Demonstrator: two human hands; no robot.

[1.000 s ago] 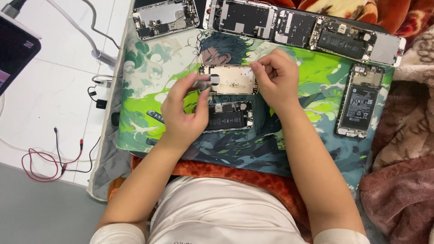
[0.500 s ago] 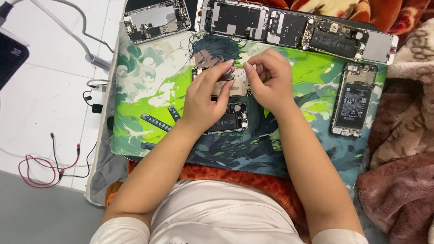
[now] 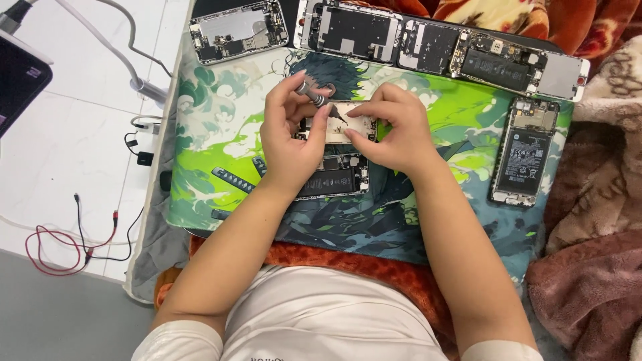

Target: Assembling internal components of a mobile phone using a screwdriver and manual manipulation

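Both hands work over an opened smartphone with its dark battery and circuit boards bared (image 3: 334,175), which lies near the middle of a green, white and dark-blue illustrated work mat (image 3: 214,147). The left hand (image 3: 291,137) has its fingers curled closed around a small silver metal screwdriver (image 3: 312,93), the tool slanting down toward a pale rectangular plate (image 3: 344,122) at the phone's upper end. The right hand (image 3: 394,130) rests on that plate's right side – fingers narrowed together and pressing down on it, thumb pointing left toward the screwdriver tip.

Along the mat's far edge runs a row of opened phone bodies (image 3: 428,37), closely packed and close above the knuckles. Another opened phone with a black battery (image 3: 523,152) lies well apart near the mat's right edge, where brown blanket folds (image 3: 595,200) begin. Bare mat shows to the left of the left wrist and below the phone – the widest free stretches. Red and black wires (image 3: 60,247) lie off the mat on the white floor (image 3: 67,154).
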